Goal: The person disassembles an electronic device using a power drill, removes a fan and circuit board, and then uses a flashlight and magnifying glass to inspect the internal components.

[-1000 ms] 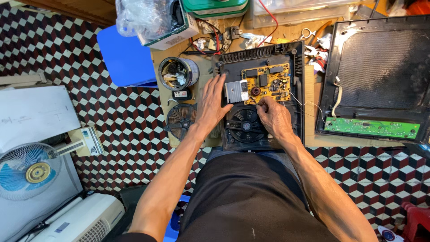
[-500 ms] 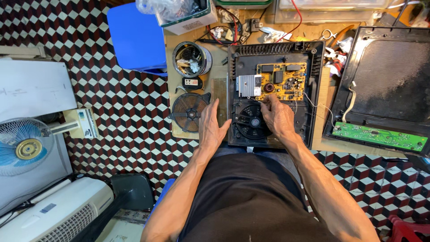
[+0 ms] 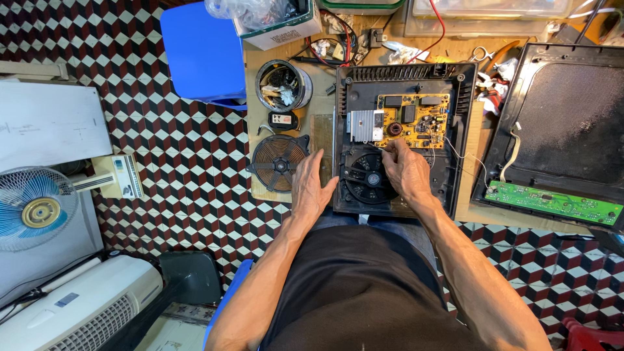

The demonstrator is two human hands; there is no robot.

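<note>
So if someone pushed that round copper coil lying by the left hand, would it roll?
Probably not: the coil lies flat on the wooden board, so it would likely slide. Its dense windings suggest heft. Its thin spokes look somewhat fragile.

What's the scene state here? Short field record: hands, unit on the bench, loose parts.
left hand: flat on the wooden bench, at the left edge of the open cooker base, holding nothing
right hand: inside the base, fingertips at the lower edge of the yellow circuit board, partly over the black fan
heatsink: silver, left of the board
coil disc: loose, left of the base
top cover: flipped, at right, with green board strip
tin can: behind the coil
</note>
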